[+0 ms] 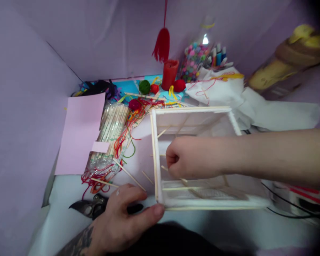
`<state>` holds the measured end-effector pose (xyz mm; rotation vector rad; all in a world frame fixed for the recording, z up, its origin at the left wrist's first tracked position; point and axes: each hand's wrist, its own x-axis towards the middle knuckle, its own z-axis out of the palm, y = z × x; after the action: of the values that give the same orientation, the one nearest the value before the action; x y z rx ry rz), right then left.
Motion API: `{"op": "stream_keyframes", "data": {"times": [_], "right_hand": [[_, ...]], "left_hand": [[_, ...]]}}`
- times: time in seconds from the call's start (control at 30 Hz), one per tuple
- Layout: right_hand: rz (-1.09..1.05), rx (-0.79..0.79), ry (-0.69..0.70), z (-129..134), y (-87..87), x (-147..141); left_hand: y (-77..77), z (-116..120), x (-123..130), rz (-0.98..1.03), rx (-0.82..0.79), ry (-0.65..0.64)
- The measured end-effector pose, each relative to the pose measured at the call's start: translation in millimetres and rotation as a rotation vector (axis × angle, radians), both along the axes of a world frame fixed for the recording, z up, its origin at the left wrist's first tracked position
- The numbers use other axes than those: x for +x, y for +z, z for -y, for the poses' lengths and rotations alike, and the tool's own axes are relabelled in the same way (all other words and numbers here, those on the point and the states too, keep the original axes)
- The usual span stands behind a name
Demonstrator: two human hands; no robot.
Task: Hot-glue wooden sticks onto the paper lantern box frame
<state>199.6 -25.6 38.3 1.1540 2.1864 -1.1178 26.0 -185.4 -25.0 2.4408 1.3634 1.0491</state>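
Observation:
A white-edged box frame [154, 142] with thin wooden sticks along its sides lies open toward me. My right hand [185, 156] is inside its opening, fingers curled closed; whatever they may hold is hidden. Near its fist a loose stick [173, 173] lies slanted. At the frame's lower left corner my left hand [130, 213] rests, thumb against the corner and fingers apart, holding nothing. Just left of that hand are black pruning shears [88, 207], partly covered by it. Several loose sticks [128, 173] lie on the white surface between the shears and the frame.
A plastic pack of sticks [113, 124] lies beside pink paper [81, 131], with tangled red yarn [96, 177] near it. Behind stand a red candle [170, 74] and a bottle of colored beads [193, 60]. White cloth [221, 90] and black cables [288, 202] are at the right.

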Motion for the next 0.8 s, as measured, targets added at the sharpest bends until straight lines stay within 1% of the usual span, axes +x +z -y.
{"op": "stream_keyframes", "data": {"times": [0.07,0.1,0.17,0.23,0.3,0.33,0.37,0.4,0.5,0.6,0.7,0.8], "right_hand": [[0.072,-0.014,0.029,-1,13.2,4],[0.083,0.006,0.046,-2,21.3,7],[0.037,0.111,0.084,-2,38.9,17],[-0.056,0.273,0.107,-4,54.5,34],[-0.171,0.528,0.082,-11,63.5,56],[-0.219,0.666,0.042,-15,64.5,68],[-0.242,0.768,-0.007,-21,63.1,79],[-0.257,0.827,-0.048,-26,59.8,89],[-0.269,0.828,-0.087,-36,43.5,110],[-0.331,0.772,-0.107,-31,31.5,119],[-0.353,0.746,-0.127,-18,29.8,128],[-0.315,0.756,-0.171,0,32.6,138]], "left_hand": [[1.4,1,0,-0.029,0.066,0.008],[1.7,3,0,-0.036,0.091,0.012],[2.8,7,2,-0.044,0.127,0.035],[5.2,11,8,-0.043,0.164,0.080],[9.2,12,16,-0.011,0.204,0.125],[11.4,11,21,0.014,0.212,0.138],[13.5,10,27,0.043,0.213,0.142],[15.3,7,31,0.074,0.207,0.145],[17.8,-2,39,0.162,0.155,0.152],[18.3,-11,34,0.239,0.096,0.184],[22.3,-23,21,0.314,-0.021,0.262],[29.2,-44,7,0.443,-0.207,0.360]]}}
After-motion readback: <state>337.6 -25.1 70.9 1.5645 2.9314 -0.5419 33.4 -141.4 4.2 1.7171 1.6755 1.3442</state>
